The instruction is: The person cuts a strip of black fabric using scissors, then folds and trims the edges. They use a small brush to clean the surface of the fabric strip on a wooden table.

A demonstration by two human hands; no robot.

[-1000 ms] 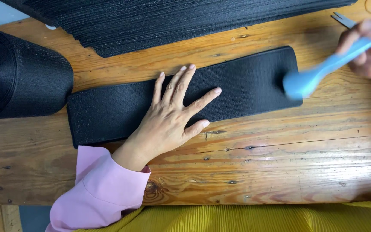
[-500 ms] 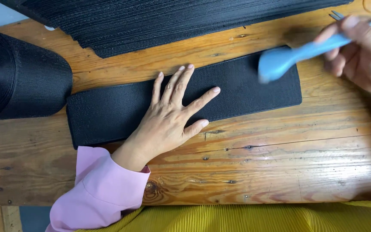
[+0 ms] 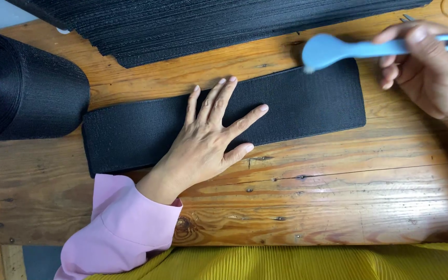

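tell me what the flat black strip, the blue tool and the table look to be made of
Black strip: seemingly woven elastic or webbing, matte, with a fine ribbed texture.
Blue tool: likely moulded plastic, smooth and evenly coloured, though blurred.
Table: solid wood planks with visible grain and knots, and a slightly glossy, worn finish.

Matt black woven elastic strip on knotty, glossy varnished wooden table — the blue brush looks like smooth plastic.
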